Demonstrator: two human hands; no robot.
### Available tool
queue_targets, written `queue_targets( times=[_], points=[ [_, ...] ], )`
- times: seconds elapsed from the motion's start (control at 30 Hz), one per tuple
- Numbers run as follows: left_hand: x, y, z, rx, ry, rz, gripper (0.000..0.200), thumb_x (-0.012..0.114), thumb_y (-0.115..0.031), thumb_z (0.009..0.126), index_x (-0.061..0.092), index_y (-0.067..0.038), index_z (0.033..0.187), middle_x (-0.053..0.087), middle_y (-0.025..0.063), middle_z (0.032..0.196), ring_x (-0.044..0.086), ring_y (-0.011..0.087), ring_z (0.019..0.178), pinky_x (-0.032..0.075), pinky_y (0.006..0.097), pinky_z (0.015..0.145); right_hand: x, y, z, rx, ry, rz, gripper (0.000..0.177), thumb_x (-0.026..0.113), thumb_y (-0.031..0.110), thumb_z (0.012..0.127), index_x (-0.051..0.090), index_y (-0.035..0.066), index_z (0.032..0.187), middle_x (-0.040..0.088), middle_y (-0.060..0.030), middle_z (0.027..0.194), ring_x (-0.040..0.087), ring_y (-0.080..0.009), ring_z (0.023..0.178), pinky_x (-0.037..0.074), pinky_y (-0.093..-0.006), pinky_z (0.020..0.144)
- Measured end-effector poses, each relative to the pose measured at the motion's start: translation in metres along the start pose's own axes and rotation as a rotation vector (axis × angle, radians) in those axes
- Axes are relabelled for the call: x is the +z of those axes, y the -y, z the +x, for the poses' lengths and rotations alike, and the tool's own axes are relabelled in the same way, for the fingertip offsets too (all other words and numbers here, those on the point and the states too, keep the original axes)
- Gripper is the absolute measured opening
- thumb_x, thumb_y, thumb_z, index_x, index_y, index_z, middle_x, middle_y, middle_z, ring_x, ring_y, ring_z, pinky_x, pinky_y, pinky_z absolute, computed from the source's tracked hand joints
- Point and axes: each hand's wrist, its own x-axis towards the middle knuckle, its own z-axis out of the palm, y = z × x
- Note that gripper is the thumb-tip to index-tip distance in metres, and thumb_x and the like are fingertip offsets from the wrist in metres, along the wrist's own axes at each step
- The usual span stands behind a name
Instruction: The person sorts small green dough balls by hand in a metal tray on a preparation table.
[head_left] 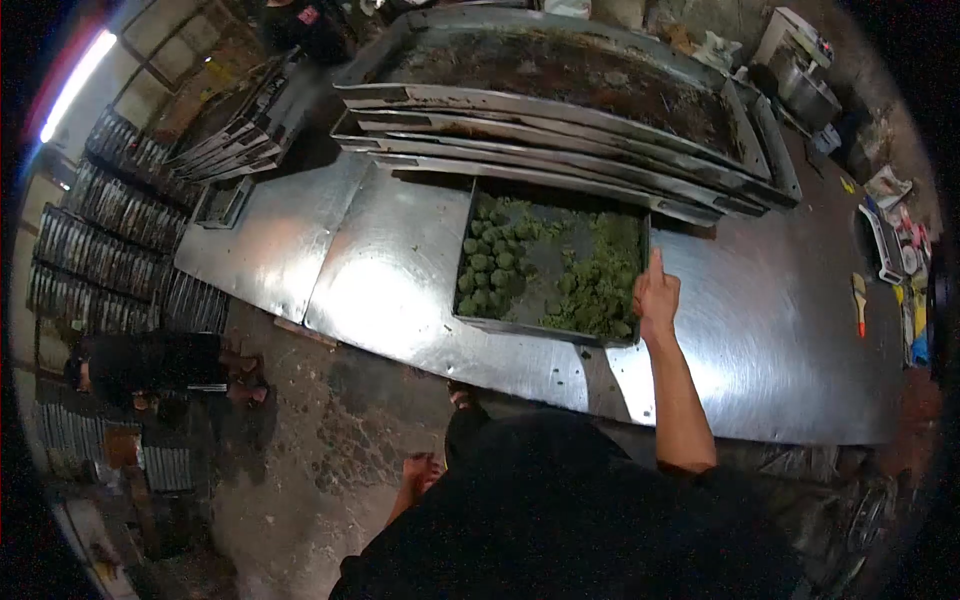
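A shallow metal tray [560, 332] lies on the metal table in front of me. In its left part sit several round green balls [485, 262], and loose crumbly green stuff [595, 290] covers much of the right part. At the tray's right wall is my right hand [656, 298], its index finger stretched forward, the thumb at the rim and the other fingers curled against the outside. My left hand [422, 470] hangs low beside my body, away from the table, fingers loosely bent and partly apart, with nothing visible in it.
Behind the tray stands a stack of large, stained metal trays [560, 130]. More trays [240, 130] are stacked at the table's far left. A brush [859, 303] lies on the right of the metal table [770, 330]. Another person [150, 370] is at the left, near racks [100, 250].
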Motion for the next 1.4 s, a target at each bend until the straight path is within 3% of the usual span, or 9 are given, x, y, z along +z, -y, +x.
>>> queue_targets(
  times=[0.03,0.07,0.13,0.23,0.37,0.5,0.6,0.87,1.4],
  points=[
    [-0.004,0.002,0.005,0.234,-0.215,0.729,0.021,0.05,-0.024,0.09,0.06,-0.007,0.097,0.06,0.0085,0.076,0.054,0.0173,0.056,0.041,0.0315,0.045,0.004,0.005,-0.006,0.093,0.013,0.075,0.057,0.049,0.045,0.092,0.036,0.012,0.047,0.037,-0.0006,0.042,0.032,-0.0091,0.035,0.019,-0.0282,0.035],
    [0.021,-0.012,-0.027,0.198,-0.202,0.739,0.021,0.05,-0.024,0.09,0.06,-0.007,0.097,0.06,0.0085,0.076,0.054,0.0173,0.056,0.041,0.0315,0.045,0.003,0.007,-0.01,0.192,0.018,0.148,0.057,0.05,0.044,0.092,0.036,0.012,0.047,0.037,-0.0004,0.042,0.032,-0.0094,0.036,0.021,-0.0275,0.036],
    [0.089,-0.079,-0.06,0.074,-0.364,0.597,0.02,0.053,-0.023,0.089,0.06,-0.008,0.099,0.06,0.0067,0.074,0.053,0.015,0.053,0.042,0.0306,0.044,-0.01,0.004,-0.008,0.154,0.302,0.264,0.046,0.049,0.038,0.093,0.051,0.008,0.059,0.047,-0.0023,0.052,0.038,-0.0102,0.043,0.029,-0.0256,0.041],
    [0.109,-0.101,-0.058,-0.08,-0.448,0.482,0.021,0.055,-0.023,0.088,0.061,-0.008,0.101,0.061,0.0065,0.072,0.056,0.0156,0.054,0.042,0.0311,0.044,0.011,0.031,-0.025,0.24,0.246,0.256,0.033,0.048,0.033,0.093,0.061,0.003,0.086,0.056,-0.0049,0.067,0.043,-0.0111,0.052,0.034,-0.0247,0.047],
    [0.092,-0.079,-0.051,-0.11,-0.498,0.481,0.024,0.055,-0.025,0.088,0.061,-0.008,0.104,0.063,0.0066,0.073,0.058,0.0166,0.056,0.043,0.0327,0.046,0.005,0.008,-0.011,0.485,0.183,0.526,0.03,0.05,0.034,0.093,0.059,0.005,0.092,0.056,-0.0053,0.071,0.042,-0.0104,0.051,0.033,-0.0233,0.044],
    [0.091,-0.076,-0.055,-0.313,-0.567,0.399,0.026,0.054,-0.026,0.089,0.061,-0.008,0.107,0.064,0.0063,0.075,0.059,0.0175,0.057,0.044,0.0336,0.048,0.004,0.006,-0.013,0.429,0.226,0.37,0.044,0.05,0.041,0.092,0.038,0.013,0.06,0.038,-0.0022,0.053,0.024,-0.0088,0.036,0.018,-0.0259,0.033],
    [0.101,-0.083,-0.07,-0.139,-0.527,0.515,0.026,0.053,-0.024,0.09,0.061,-0.008,0.109,0.064,0.006,0.072,0.056,0.0155,0.055,0.04,0.0308,0.046,0.006,0.008,-0.016,0.353,0.177,0.415,0.048,0.05,0.043,0.092,0.036,0.013,0.058,0.036,-0.0026,0.05,0.022,-0.0093,0.034,0.015,-0.0262,0.033],
    [0.079,-0.061,-0.048,-0.272,-0.537,0.296,0.028,0.056,-0.027,0.089,0.061,-0.009,0.11,0.064,0.006,0.074,0.05,0.0123,0.052,0.035,0.0281,0.044,-0.001,-0.003,-0.012,0.41,0.34,0.516,0.029,0.054,0.032,0.092,0.056,0.003,0.095,0.058,-0.01,0.078,0.048,-0.0124,0.055,0.036,-0.0247,0.046],
    [0.104,-0.081,-0.069,-0.33,-0.622,0.387,0.035,0.062,-0.024,0.086,0.057,-0.008,0.117,0.066,0.0073,0.081,0.062,0.0188,0.07,0.046,0.0333,0.058,0.016,0.006,-0.027,0.259,0.281,0.322,0.032,0.05,0.037,0.093,0.05,0.008,0.079,0.05,-0.0044,0.066,0.044,-0.0107,0.057,0.033,-0.0238,0.049]
  ],
)
